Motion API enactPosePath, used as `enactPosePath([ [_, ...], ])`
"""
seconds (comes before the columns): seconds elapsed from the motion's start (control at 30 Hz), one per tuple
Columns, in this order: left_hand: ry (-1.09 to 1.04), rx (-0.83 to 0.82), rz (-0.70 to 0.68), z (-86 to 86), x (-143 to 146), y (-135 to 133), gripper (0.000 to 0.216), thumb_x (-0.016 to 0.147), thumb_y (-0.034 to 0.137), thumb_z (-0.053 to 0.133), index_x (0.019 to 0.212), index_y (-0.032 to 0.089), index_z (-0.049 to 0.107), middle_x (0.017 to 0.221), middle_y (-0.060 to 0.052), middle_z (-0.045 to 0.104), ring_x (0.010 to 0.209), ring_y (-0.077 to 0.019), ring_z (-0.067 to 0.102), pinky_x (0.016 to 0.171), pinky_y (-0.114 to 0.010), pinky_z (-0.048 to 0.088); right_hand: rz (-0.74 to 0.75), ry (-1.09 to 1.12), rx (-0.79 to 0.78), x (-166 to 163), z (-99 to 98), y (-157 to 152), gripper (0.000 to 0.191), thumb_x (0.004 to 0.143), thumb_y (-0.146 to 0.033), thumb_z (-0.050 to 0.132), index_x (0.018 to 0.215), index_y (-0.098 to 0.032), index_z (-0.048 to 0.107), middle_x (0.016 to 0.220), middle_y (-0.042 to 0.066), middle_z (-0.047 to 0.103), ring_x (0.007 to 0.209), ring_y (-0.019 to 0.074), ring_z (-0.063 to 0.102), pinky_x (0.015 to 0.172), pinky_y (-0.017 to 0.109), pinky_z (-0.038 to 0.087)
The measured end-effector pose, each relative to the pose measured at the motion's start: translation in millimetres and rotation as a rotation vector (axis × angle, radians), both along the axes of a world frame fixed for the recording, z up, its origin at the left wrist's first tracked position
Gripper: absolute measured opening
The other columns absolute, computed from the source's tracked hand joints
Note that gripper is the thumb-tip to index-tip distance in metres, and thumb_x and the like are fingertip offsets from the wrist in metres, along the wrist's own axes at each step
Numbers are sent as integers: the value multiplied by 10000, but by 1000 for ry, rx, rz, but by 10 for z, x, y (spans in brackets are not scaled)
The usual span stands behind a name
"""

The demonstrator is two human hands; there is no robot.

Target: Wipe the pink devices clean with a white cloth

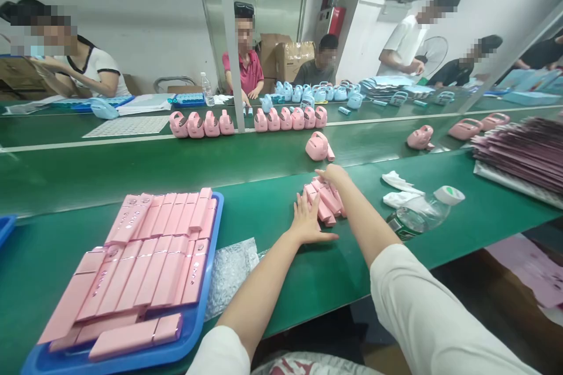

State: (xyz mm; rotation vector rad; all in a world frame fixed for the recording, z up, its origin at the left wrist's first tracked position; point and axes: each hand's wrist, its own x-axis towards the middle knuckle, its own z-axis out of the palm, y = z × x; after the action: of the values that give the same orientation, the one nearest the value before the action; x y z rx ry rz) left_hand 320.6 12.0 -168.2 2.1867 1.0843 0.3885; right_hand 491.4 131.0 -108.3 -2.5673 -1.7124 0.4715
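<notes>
A small heap of pink stick-shaped pieces (324, 202) lies on the green work surface between my two hands. My left hand (308, 224) rests against the heap's near left side, its fingers spread and thumb stretched out to the right. Around the far right side reaches my right hand (336, 177), with a finger extended to the left and the others partly hidden; it looks open. To the left, a blue tray (210, 272) holds several rows of longer pink bar-shaped cases (145, 263). Just beyond my right hand, a pink handled device (317, 146) sits on the conveyor belt.
Bubble wrap (231, 275) lies right of the tray. A plastic bottle (422, 214) lies near white tissues (402, 187). Pink flat packaging (523, 155) is stacked at right. Several pink devices (290, 119) line the belt's far edge. Several people sit or stand across it.
</notes>
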Motion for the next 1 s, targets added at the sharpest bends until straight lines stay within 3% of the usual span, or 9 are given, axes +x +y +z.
enactPosePath([
  [0.1, 28, -24, -68, -1, -57, 33, 1379, 503, 562, 831, 1539, 198, -2, 1554, -202, -264, 1394, -403, -265, 1165, -594, -1, -41, -49, -62, -77, -10, 129, 465, 914, -534, 503, 1119, -129, 603, 1158, 104, 616, 1071, 199, 594, 954, 429, 480],
  [0.2, 19, 30, -27, -24, -55, 36, 1208, 586, 424, 823, 1534, 226, 101, 1588, -201, -157, 1429, -398, -191, 1171, -599, 59, -52, -72, -135, -178, -11, 236, 469, 898, -529, 536, 1141, -133, 602, 1190, 107, 605, 1108, 213, 580, 965, 447, 476],
  [0.3, 17, 103, 56, -36, -9, 24, 1045, 678, 413, 773, 1520, 217, 186, 1597, -226, -28, 1452, -410, -95, 1166, -605, 116, -58, -90, -202, -263, -17, 316, 438, 890, -496, 565, 1138, -137, 611, 1223, 111, 590, 1150, 233, 560, 983, 477, 463],
  [0.43, 37, 172, 147, -30, 51, 33, 1032, 678, 468, 780, 1509, 205, 229, 1587, -245, 85, 1454, -442, 71, 1148, -590, 220, -58, -112, -214, -307, -39, 324, 384, 901, -409, 580, 1175, -141, 588, 1255, 106, 566, 1169, 236, 543, 996, 485, 457],
  [0.7, 64, 294, 173, -78, 111, 15, 923, 720, 518, 721, 1473, 161, 323, 1548, -239, 242, 1439, -427, 214, 1111, -498, 347, -61, -106, -51, -33, 91, 24, 399, 915, -368, 567, 1248, -151, 533, 1240, 102, 560, 1094, 209, 575, 923, 424, 512],
  [1.0, 99, 330, 201, -61, 115, -38, 796, 815, 495, 624, 1474, 178, 311, 1558, -240, 222, 1437, -407, 238, 1093, -523, 353, -179, -127, 92, 393, 247, -563, 353, 913, -376, 570, 1173, -136, 571, 1168, 93, 588, 1046, 199, 589, 903, 424, 518],
])
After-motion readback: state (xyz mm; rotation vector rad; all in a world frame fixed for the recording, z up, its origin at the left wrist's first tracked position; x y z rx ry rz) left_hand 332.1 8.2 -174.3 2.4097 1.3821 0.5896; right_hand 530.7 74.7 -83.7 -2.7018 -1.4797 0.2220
